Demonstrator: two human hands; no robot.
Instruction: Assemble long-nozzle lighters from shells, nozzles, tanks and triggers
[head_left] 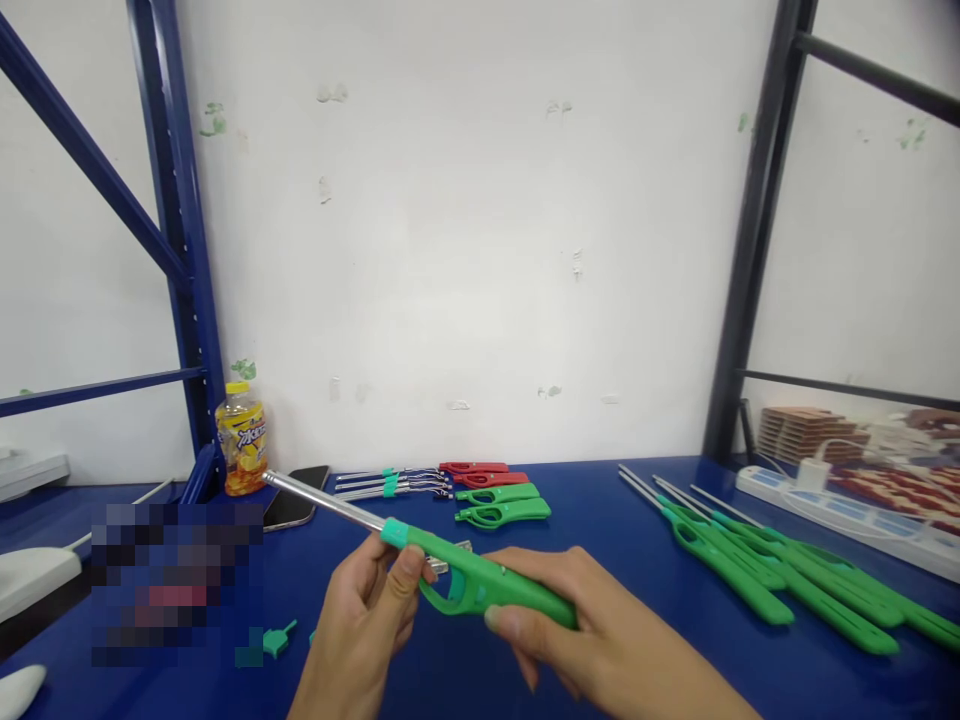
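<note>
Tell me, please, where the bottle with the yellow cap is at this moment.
In the head view, the bottle stands at the back left of the blue table, beside the blue metal post and just left of the dark phone.

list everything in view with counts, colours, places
Held lighter: one, green, front centre
Lighters: several, green, table right
Handles: two red, two green, centre
Rods: several, silver, left of handles
Metal piece: one, silver, behind held lighter
Phone: one, dark, back left
Bottle: one, yellow, back left
Small parts: several, teal, front left
Power strip: one, white, right
Tan stack: count unclear, far right
Red-white pile: count unclear, far right
White objects: several, left edge
Pixelated patch: one, unreadable, left
Rack posts: two, blue and dark, sides
Table: one, blue, below
Wall: one, white, back
Left hand: one, lighter's front
Right hand: one, lighter's rear
</note>
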